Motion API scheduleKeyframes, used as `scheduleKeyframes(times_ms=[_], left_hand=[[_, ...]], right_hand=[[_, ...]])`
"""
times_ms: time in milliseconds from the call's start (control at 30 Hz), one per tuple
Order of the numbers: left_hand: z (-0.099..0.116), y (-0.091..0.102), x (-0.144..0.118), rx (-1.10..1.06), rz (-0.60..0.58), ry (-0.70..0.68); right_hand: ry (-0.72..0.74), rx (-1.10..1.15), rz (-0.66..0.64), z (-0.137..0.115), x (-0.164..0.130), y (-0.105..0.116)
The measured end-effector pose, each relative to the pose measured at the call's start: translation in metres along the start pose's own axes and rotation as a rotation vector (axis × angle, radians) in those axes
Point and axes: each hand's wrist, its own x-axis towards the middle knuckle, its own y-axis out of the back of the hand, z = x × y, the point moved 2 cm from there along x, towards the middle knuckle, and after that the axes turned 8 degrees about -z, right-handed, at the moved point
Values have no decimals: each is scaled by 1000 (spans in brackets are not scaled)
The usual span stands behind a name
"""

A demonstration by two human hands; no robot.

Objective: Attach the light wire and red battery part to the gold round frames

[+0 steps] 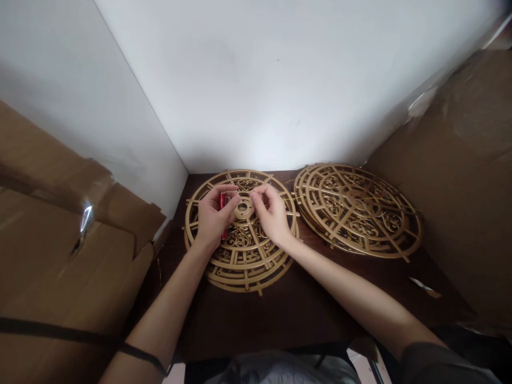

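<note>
A stack of round gold lattice panels (236,256) with scrollwork lies on the dark table, directly under both hands. Over the left of its centre ring, my left hand (216,210) is closed around a red object (223,201), perhaps a tool handle, mostly covered by the fingers. Thumb and forefinger of my right hand (272,210) pinch together just right of the ring. From behind that hand a thin yellow thread (296,198) runs to the right; its end at the fingertips is too small to make out.
A second stack of gold lattice panels (356,213) leans slightly at the right. Near the right edge lies a small knife (426,288). Cardboard stands on the left (80,256) and on the right (452,160), with a white wall (280,96) behind the dark table (264,325).
</note>
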Motion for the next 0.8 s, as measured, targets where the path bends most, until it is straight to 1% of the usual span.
scheduleKeyframes(times_ms=[100, 167, 267, 333, 400, 467, 567, 633, 700, 800], left_hand=[[0, 0, 0, -13, 8, 8], [0, 1, 0, -27, 38, 4], [2, 4, 2, -81, 96, -42], [5, 6, 3, -147, 109, -92], [7, 6, 4, -208, 84, -116], [9, 3, 2, -230, 23, -104], [9, -4, -2, -173, -91, -78], [7, -7, -5, -91, -140, -72], [5, -9, -6, -26, -153, -67], [3, -10, -6, 3, -117, -88]], right_hand=[[25, 18, -12, -1, 1, 0], [50, 7, -15, -2, 1, 0], [58, -16, -14, -3, 1, 1], [45, -17, -12, -2, 1, 1], [30, -16, -8, -1, 1, 0], [16, -20, -5, 0, 2, 0], [1, -25, -14, 0, 2, 1], [4, -18, -19, 0, 2, 1], [14, -5, -14, -1, 1, 1], [18, 5, 4, -1, 2, 1]])
